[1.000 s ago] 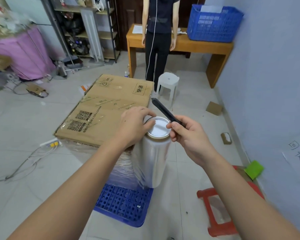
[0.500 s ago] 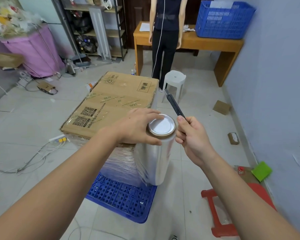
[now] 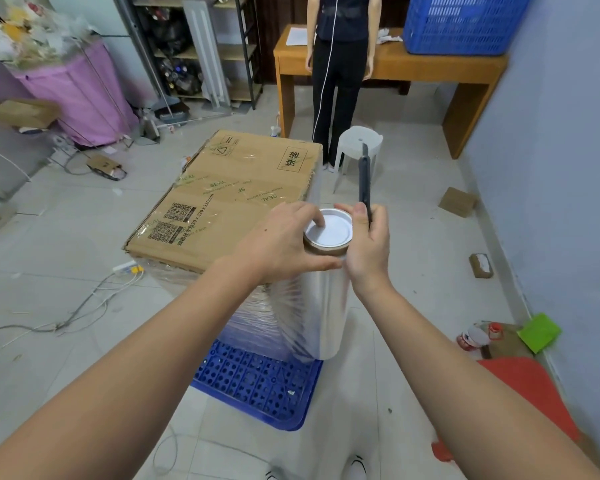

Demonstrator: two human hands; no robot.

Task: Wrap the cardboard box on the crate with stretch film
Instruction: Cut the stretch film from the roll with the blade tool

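Observation:
A big cardboard box (image 3: 236, 199) with QR labels stands on a blue perforated crate (image 3: 257, 386); clear film covers its near side. An upright roll of stretch film (image 3: 323, 306) with a white end cap stands at the box's near right corner. My left hand (image 3: 284, 244) grips the roll's top, fingers over the cap rim and thumb below it. My right hand (image 3: 368, 247) holds a black utility knife (image 3: 364, 181) pointing upward and rests against the roll's right side.
A person stands at a wooden table (image 3: 413, 71) with a blue basket (image 3: 461, 22). A white stool (image 3: 359, 147) is behind the box, a red stool (image 3: 520, 393) at right. Cables (image 3: 66, 317) lie on the floor at left, small boxes near the right wall.
My right hand moved in against the roll and turned the knife upright. My left hand shifted its grip on the roll's top. The view moved closer.

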